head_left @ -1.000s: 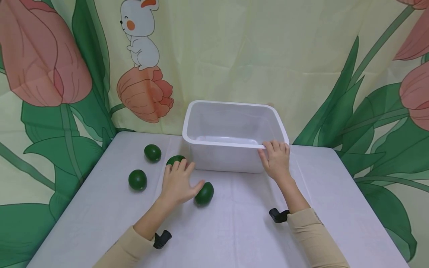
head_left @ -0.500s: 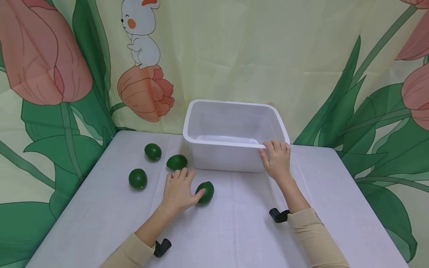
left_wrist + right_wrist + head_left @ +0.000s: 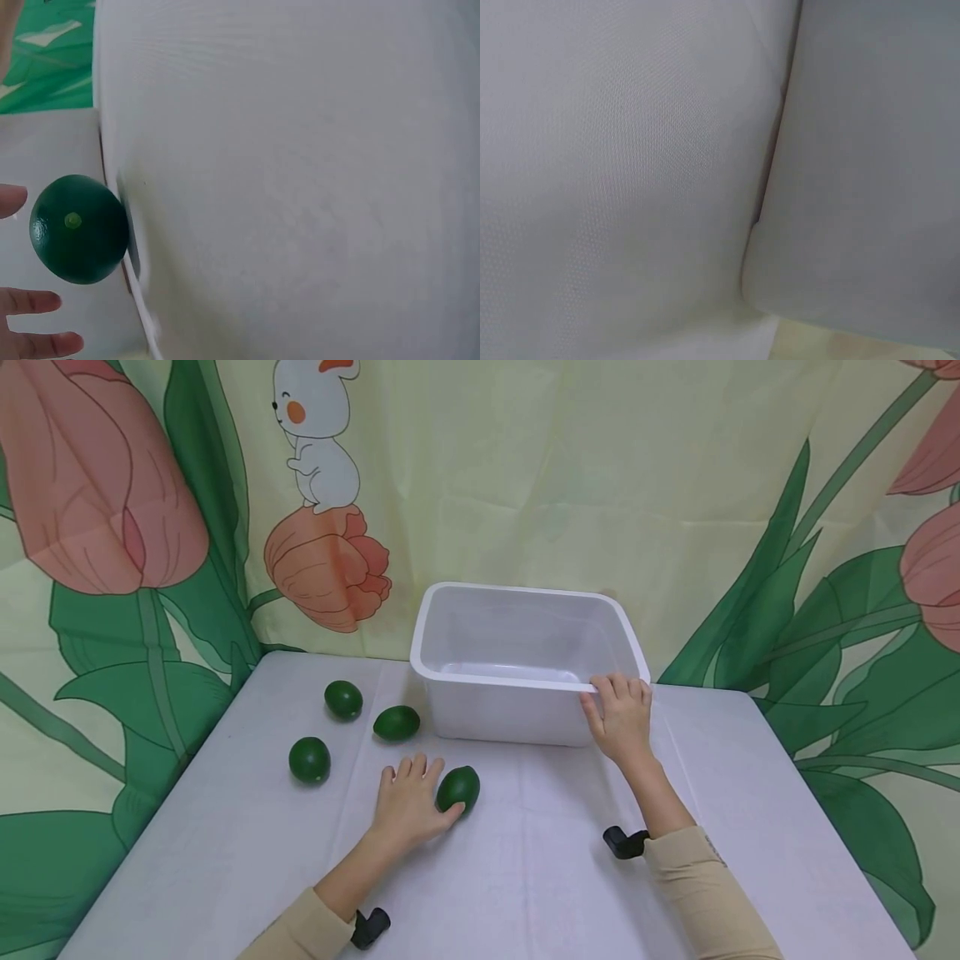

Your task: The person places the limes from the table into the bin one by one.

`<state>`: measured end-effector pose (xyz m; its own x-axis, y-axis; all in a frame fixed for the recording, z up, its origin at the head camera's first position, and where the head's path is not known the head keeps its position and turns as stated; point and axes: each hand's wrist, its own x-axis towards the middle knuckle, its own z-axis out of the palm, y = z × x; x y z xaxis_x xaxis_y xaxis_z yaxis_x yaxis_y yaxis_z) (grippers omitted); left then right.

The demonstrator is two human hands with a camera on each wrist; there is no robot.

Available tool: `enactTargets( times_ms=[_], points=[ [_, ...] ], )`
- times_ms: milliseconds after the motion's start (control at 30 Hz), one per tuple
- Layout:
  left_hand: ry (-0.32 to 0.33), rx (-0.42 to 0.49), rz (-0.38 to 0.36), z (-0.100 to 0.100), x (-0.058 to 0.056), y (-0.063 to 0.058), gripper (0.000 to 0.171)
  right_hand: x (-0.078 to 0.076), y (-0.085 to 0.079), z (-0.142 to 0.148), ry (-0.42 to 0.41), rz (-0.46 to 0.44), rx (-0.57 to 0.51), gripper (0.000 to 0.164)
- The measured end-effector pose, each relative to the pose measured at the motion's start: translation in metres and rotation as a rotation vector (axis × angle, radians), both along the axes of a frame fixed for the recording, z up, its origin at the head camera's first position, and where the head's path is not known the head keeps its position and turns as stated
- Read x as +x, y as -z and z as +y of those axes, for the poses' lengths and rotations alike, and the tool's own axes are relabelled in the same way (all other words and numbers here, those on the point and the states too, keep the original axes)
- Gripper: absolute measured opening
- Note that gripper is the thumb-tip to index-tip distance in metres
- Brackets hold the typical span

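My left hand reaches over the table with fingers spread. Beside it lies a glossy dark green lime, overlapped by the thumb in the head view. In the left wrist view this lime sits between the thumb and the other fingers, with gaps showing on both sides. My right hand grips the front rim of a white plastic bin near its right corner. The bin looks bare inside. In the right wrist view only the bin's wall and the cloth show; the hand is out of sight.
Three more limes lie to the left: one lime close to the bin, another lime farther back, and a third lime nearer the left edge. White cloth covers the table. A printed curtain hangs behind the bin.
My left hand has drawn back toward me and slightly right, from over the lime near the bin to beside the front lime. My right hand stays on the rim.
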<state>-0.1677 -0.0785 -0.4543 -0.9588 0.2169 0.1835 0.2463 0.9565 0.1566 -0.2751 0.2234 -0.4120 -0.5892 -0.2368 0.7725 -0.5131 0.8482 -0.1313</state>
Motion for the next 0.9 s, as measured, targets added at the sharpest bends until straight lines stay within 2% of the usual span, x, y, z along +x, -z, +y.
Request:
enactTargets(
  times_ms=[900],
  points=[
    [-0.025, -0.057, -0.077, 0.0103, 0.0027, 0.0069, 0.068, 0.0014, -0.0010, 0.0000, 0.006, -0.014, 0.004, 0.059]
  ],
)
